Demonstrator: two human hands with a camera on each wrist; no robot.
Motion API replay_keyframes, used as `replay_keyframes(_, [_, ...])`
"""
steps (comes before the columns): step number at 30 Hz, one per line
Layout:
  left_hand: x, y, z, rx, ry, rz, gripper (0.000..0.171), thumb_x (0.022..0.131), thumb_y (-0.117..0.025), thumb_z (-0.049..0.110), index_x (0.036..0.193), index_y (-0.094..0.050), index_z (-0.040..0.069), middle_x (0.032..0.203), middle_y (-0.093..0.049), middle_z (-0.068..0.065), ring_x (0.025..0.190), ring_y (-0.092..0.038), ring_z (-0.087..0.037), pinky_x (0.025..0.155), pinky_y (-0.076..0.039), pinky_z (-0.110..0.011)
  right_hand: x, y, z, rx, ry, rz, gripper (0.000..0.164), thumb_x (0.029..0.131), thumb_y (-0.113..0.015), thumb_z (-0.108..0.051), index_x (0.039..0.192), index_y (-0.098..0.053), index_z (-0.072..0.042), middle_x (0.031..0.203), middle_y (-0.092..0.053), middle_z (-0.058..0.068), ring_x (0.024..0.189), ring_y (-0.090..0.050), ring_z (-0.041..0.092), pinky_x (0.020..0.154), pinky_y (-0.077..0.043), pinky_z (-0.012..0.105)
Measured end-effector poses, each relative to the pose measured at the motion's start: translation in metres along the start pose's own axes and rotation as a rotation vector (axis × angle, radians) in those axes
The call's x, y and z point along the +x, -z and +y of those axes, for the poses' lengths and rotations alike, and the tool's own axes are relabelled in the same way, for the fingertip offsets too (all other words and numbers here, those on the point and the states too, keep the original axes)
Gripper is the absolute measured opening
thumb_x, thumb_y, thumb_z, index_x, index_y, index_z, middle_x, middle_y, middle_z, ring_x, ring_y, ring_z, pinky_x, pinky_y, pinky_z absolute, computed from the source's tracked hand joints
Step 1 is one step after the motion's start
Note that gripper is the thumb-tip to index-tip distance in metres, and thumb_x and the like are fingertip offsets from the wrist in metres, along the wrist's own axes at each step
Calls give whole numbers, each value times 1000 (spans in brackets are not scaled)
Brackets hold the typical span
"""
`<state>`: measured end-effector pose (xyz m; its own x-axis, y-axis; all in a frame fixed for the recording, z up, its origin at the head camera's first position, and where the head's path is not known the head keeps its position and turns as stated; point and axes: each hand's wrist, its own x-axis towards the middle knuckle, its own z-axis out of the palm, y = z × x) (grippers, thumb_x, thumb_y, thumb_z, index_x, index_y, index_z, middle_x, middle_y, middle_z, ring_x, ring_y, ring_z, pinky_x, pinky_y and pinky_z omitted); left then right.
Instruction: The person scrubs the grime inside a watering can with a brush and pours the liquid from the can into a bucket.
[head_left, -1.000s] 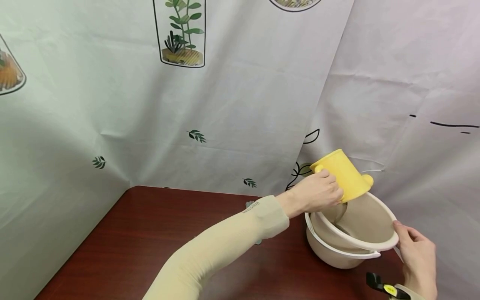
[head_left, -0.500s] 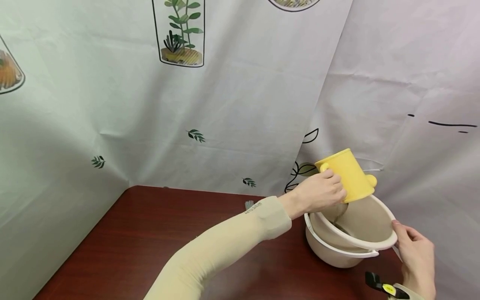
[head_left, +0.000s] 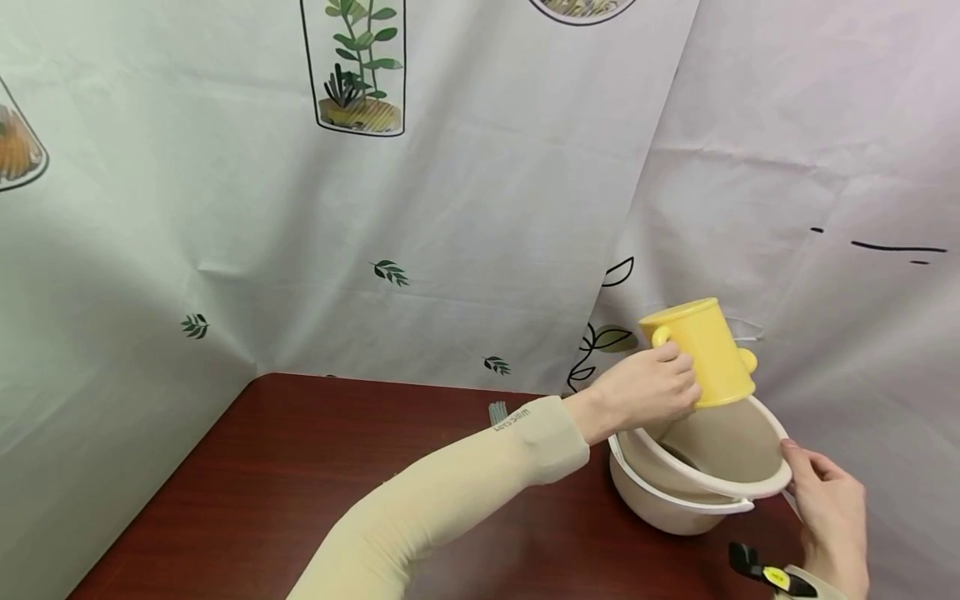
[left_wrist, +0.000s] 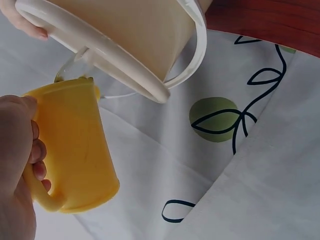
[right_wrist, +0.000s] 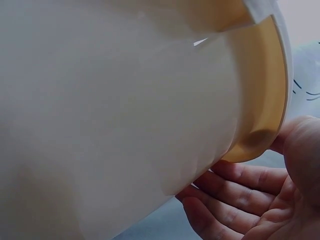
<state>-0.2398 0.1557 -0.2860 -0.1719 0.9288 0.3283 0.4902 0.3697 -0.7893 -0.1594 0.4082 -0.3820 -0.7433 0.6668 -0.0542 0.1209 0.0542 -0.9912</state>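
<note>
A yellow mug [head_left: 712, 354] is tipped nearly upside down over a cream bucket [head_left: 750, 492] at the right of the head view. My left hand [head_left: 645, 387] grips the mug by its handle. In the left wrist view, clear liquid [left_wrist: 75, 65] runs from the mug's lip toward the bucket's mouth. The bucket leans, its bail handle [head_left: 678, 500] lying around its outside. My right hand [head_left: 832, 508] holds the right side of the rim, and in the right wrist view its fingers [right_wrist: 235, 195] lie under the rim. The liquid level inside is hard to see.
The bucket stands on a dark red-brown table [head_left: 315, 475], at its right end. A grey ribbed thing [head_left: 498, 412] lies partly hidden behind my left sleeve [head_left: 465, 475]. Printed white cloth [head_left: 480, 208] hangs behind the table and at both sides.
My left hand has moved slightly right and turned the mug steeper, closer to fully upside down. The stream in the head view looks thinner. My right hand stays on the rim.
</note>
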Motion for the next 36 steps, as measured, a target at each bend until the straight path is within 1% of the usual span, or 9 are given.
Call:
replay_keyframes(2, [1,1,1,12,-2,7,38,103,-28,10,107,-62,27,103,-63,13,97,-49,-10,93,-31,-29,0,0,-1,3,-6,-8,21,90,-70,-36,77,-75,-20,65,-60,-14,58,-57,1,55,-44,14])
replay_keyframes(5, [3,4,3,32,-9,-7,41,102,-27,7,110,-62,27,105,-63,13,98,-48,-10,95,-31,-29,0,1,0,0,-4,-24,22,91,-69,-36,70,-71,-28,65,-60,-15,58,-58,0,55,-43,14])
replay_keyframes(10, [4,6,7,58,-28,-30,45,100,-25,5,115,-62,25,108,-62,11,100,-47,-12,97,-31,-31,1,2,1,-25,8,-29,22,91,-69,-37,70,-70,-30,65,-60,-15,58,-59,1,56,-43,14])
replay_keyframes(15, [3,4,13,92,-39,-11,47,99,-24,2,111,-64,26,103,-62,12,97,-48,-11,95,-32,-31,2,1,1,-42,-4,-15,22,90,-69,-39,69,-68,-32,66,-59,-17,58,-58,1,56,-43,14])
replay_keyframes(19, [4,3,17,133,-56,1,48,101,-25,2,110,-65,26,100,-60,13,94,-47,-10,91,-31,-28,2,1,1,-35,-5,-6,18,90,-70,-38,76,-73,-26,67,-59,-17,58,-58,1,56,-43,14])
replay_keyframes(24, [5,3,19,173,-69,-29,46,103,-23,6,115,-63,23,101,-57,10,94,-44,-11,92,-30,-30,1,0,0,-29,-8,4,24,89,-70,-39,83,-76,-16,66,-59,-16,57,-58,2,56,-43,14])
replay_keyframes(29, [4,2,20,218,-84,-16,48,102,-21,3,118,-63,19,102,-55,5,96,-45,-13,94,-30,-32,1,0,0,-30,3,17,24,89,-70,-38,82,-75,-15,65,-59,-15,56,-58,2,57,-42,14])
replay_keyframes(31, [4,1,20,231,-89,-8,48,102,-20,1,118,-63,18,101,-54,5,97,-45,-14,94,-30,-32,0,0,0,-32,10,15,22,90,-70,-37,79,-75,-19,65,-59,-15,55,-59,2,57,-42,13])
replay_keyframes(36, [4,1,21,267,-95,3,50,100,-19,-3,116,-62,17,99,-52,5,98,-45,-15,96,-28,-33,-1,2,2,-28,17,11,21,90,-70,-35,76,-75,-20,65,-59,-14,56,-58,2,57,-42,13])
